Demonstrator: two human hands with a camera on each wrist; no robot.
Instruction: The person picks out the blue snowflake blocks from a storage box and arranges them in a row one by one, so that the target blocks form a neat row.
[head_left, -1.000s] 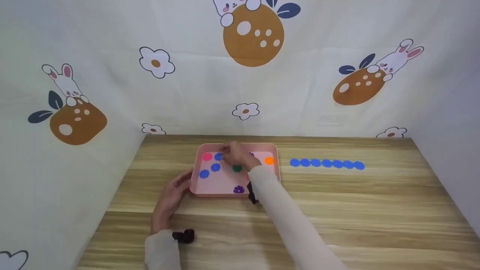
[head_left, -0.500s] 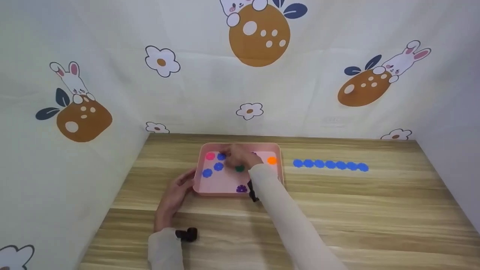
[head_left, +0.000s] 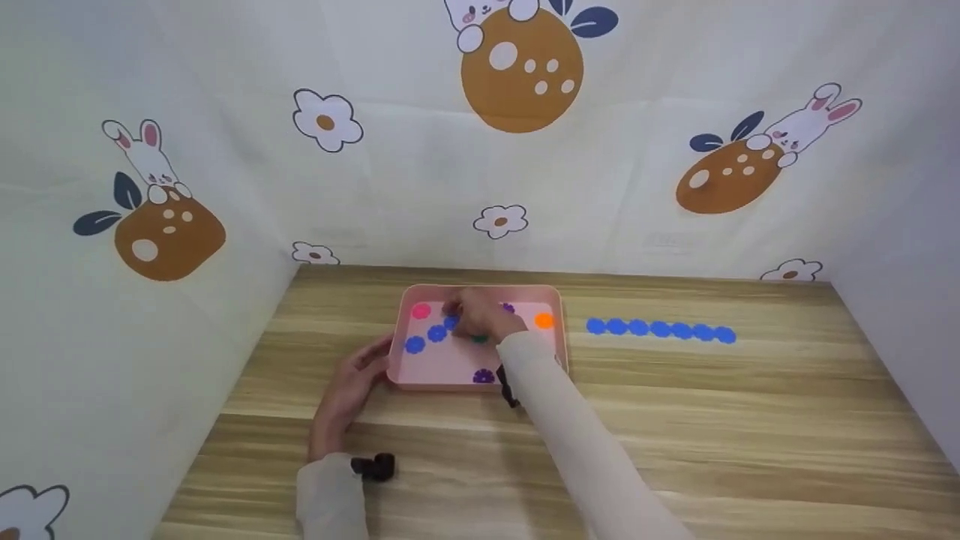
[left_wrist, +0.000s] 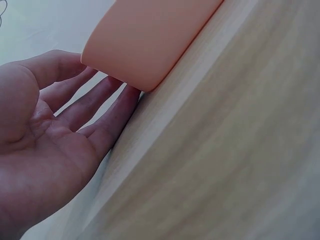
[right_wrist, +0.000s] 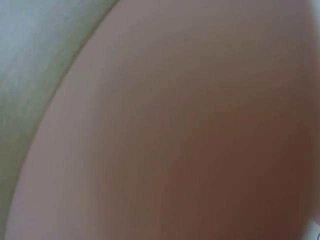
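A shallow pink tray (head_left: 435, 388) lies on the table, holding flower-shaped plastic discs. My left hand (head_left: 351, 390) rests at its left wall; in the left wrist view the thumb and fairly straight fingers reach to the tray's corner (left_wrist: 142, 45), tips hidden behind it. My right hand (head_left: 480, 313) is inside the tray, fingers bent down over a partly covered blue disc (head_left: 451, 323); I cannot tell whether they pinch it. Two more blue discs (head_left: 415, 345) lie toward the front left. A green disc (head_left: 478, 338) shows under the right hand. The right wrist view is mostly blurred skin.
A pink disc (head_left: 421, 310), an orange disc (head_left: 544, 321) and a dark purple disc (head_left: 484, 376) also lie in the tray. Right of it, several blue discs (head_left: 661, 329) form a row on the wooden table (head_left: 675, 420). A printed cloth (head_left: 405, 165) stands behind.
The blue disc under the right fingers has shifted toward the front and slightly right, nearer the other two blue discs. The left hand stays at the tray. The head view has shifted slightly.
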